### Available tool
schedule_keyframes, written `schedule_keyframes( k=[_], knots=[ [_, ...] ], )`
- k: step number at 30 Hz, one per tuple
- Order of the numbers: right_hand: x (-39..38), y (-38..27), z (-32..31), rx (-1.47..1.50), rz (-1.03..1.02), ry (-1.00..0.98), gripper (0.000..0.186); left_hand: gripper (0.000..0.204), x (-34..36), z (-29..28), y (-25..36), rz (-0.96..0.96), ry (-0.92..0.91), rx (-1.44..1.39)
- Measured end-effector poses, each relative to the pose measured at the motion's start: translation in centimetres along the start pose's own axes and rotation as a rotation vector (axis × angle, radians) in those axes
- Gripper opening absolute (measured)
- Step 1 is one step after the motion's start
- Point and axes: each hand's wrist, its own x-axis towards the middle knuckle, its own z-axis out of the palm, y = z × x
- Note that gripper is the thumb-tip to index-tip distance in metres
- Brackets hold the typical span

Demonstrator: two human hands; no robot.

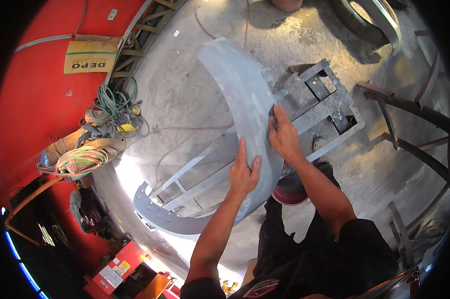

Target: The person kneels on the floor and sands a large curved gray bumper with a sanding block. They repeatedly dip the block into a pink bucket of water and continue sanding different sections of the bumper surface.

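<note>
On a grey metal frame stand [329, 107] over the concrete floor [185, 94] lies a long, curved grey car fender panel [240, 84], primed in a dull grey, arching from the upper middle of the view down to a flat flange with bolt holes at the lower left. Both of the person's hands rest on the panel's middle stretch. The left hand [244, 172] lies flat on the surface, fingers together and pointing up the panel, thumb spread to the right. The right hand [283, 135] sits just beside it, slightly higher, palm down with the fingers stretched along the panel's right edge where it meets the stand. Neither hand pinches anything. To the left, against a red wall [41, 99], coiled green hoses [113, 99] and cables are piled together, with a cardboard box [90, 56] above them. Dark metal bars [409, 107] stand at the right.
</note>
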Motion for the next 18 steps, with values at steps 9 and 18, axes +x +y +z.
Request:
schedule_keyframes(
  k=[9,18],
  knots=[
    [-27.2,-1.9,0.3,0.155,0.468,-0.326,0.046,0.071,-0.4,-0.1,-0.1,-0.055,-0.03,-0.008],
    [-20.0,3.8,-8.7,0.146,0.233,-0.193,0.053,0.072,-0.5,0.8,-0.5,-0.115,-0.054,0.001]
  ],
)
